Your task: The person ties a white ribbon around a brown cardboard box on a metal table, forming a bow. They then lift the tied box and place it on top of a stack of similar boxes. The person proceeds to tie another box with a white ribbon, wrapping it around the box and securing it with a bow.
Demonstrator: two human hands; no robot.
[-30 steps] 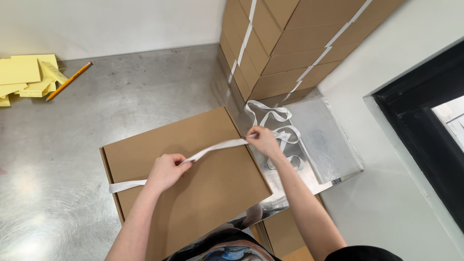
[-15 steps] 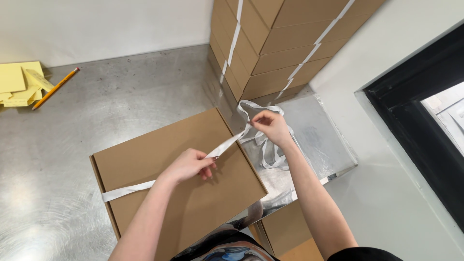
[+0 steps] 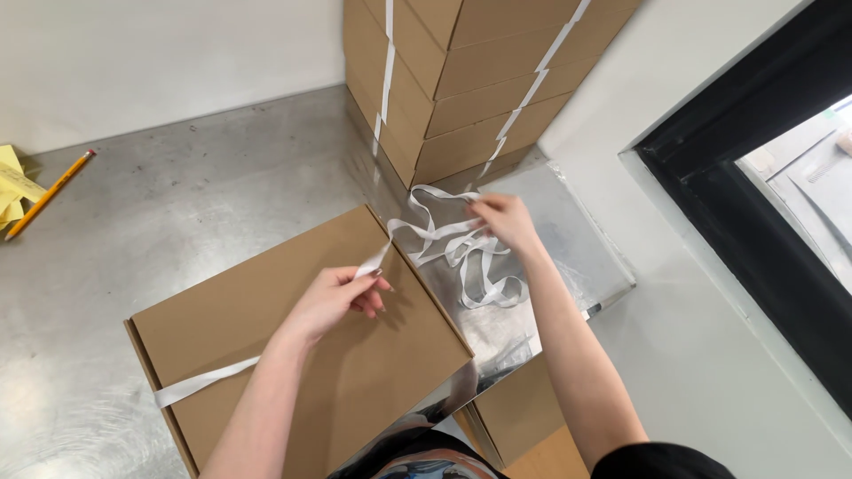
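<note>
While your left hand (image 3: pixel 333 300) rests on the flat brown cardboard box (image 3: pixel 293 341) near you, its fingers pinch the white flat strap (image 3: pixel 417 232) that runs across the lid. Your right hand (image 3: pixel 504 218), farther right, grips the strap's loose tangle lying on the shiny metal table (image 3: pixel 177 204). Beyond stands a stack of strapped brown cartons (image 3: pixel 461 71); a yellow pencil (image 3: pixel 49 193) lies far left.
</note>
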